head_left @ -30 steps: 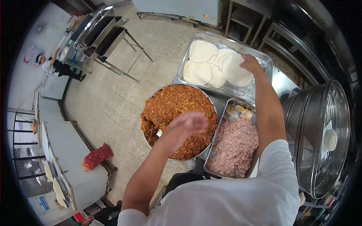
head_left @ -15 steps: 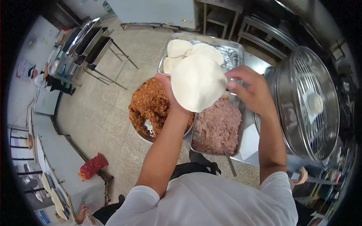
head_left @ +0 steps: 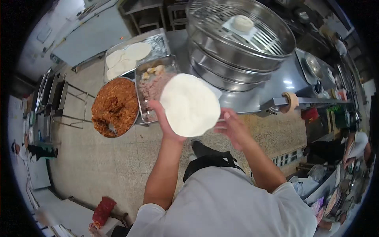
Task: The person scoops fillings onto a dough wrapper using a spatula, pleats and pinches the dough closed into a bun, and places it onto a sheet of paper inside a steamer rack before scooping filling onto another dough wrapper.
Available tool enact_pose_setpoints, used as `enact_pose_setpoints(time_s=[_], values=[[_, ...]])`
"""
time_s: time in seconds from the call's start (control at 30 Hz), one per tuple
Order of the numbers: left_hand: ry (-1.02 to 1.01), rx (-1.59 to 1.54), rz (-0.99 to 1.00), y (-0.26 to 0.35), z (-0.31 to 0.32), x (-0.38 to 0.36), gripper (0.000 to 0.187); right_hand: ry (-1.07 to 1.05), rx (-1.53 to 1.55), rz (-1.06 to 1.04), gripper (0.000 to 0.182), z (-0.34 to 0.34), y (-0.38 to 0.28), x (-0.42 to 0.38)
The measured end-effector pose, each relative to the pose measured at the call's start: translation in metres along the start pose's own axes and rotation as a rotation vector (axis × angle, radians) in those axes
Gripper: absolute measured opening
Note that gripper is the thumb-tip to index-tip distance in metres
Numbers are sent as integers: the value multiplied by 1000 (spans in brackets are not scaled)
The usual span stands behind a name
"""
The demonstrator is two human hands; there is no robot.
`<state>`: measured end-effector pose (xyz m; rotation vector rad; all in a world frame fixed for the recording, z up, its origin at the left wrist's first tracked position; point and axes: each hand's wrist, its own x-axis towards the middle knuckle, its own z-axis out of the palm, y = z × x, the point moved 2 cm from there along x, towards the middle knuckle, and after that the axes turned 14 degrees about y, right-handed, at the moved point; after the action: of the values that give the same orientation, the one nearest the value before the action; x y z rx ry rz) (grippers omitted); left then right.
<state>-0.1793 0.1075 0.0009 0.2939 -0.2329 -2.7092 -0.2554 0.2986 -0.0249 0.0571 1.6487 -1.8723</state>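
A round, flat white dough wrapper (head_left: 190, 104) lies spread on my left hand (head_left: 167, 124), palm up, in the middle of the view. My right hand (head_left: 233, 128) hovers just to the right of the wrapper's edge, fingers apart, holding nothing. Behind the wrapper stands a metal tray of pinkish minced filling (head_left: 151, 85), partly hidden by it. To the left is a round bowl of reddish-brown filling (head_left: 114, 106). Further back, a metal tray (head_left: 157, 42) holds more white wrappers (head_left: 126, 57).
A stacked steel steamer (head_left: 241, 51) with one white bun (head_left: 242, 23) on its rack stands on the steel counter (head_left: 276, 83). Another person (head_left: 355, 146) is at the far right, one more (head_left: 27, 152) at the far left. A red mesh bag (head_left: 103, 210) lies on the floor.
My right hand lifted a wrapper from the far tray and laid it on my left palm. My view has swung right; the steamer is now at top centre.
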Motion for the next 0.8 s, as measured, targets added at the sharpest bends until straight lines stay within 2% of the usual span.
enact_pose_setpoints(time_s=[0.07, 0.1, 0.13, 0.2, 0.23, 0.27, 0.3, 0.4, 0.5, 0.57, 0.6, 0.63, 0.67, 0.7, 0.73, 0.77, 0.8], values=[[-44, -134, -122, -37, 4, -11, 104, -81, 315, 207, 47, -15, 6, -21], [-35, -132, -128, -54, 6, -16, 104, -151, 405, 184, 52, -23, -3, -32], [-57, -52, -124, -70, 12, -19, 104, -150, 410, 190, 52, -37, -6, -38], [-88, 36, -119, -100, 21, -19, 104, -312, 622, 127, 49, -66, -19, -44], [-135, 59, -193, -119, 21, -17, 105, -312, 630, 120, 49, -79, -24, -46], [-183, 81, -273, -138, 24, -15, 105, -216, 519, 56, 46, -96, -28, -48], [-188, 88, -290, -157, 27, -12, 105, -112, 409, -5, 44, -114, -32, -50], [-129, 148, -314, -220, 39, 1, 108, 17, 429, -30, 46, -175, -50, -50], [-139, 168, -384, -286, 57, 15, 111, 55, 475, -91, 47, -251, -63, -32], [-86, 126, -533, -329, 74, 32, 117, 68, 425, -126, 48, -304, -89, -17], [-78, 130, -534, -347, 88, 32, 117, 95, 387, -162, 50, -321, -107, -17], [-85, 98, -483, -363, 107, 35, 120, 89, 329, -265, 54, -339, -130, -22], [-81, 63, -436, -378, 125, 36, 124, 91, 332, -261, 54, -358, -152, -24], [-147, -49, -437, -388, 142, 36, 125, 35, 435, -317, 56, -377, -169, -28], [-119, -51, -429, -402, 142, 38, 125, -28, 537, -371, 59, -395, -179, -30], [-149, 78, -482, -418, 141, 45, 124, -43, 474, -456, 61, -412, -177, -28], [-182, 212, -523, -433, 138, 55, 124, -84, 470, -449, 61, -425, -171, -25]])
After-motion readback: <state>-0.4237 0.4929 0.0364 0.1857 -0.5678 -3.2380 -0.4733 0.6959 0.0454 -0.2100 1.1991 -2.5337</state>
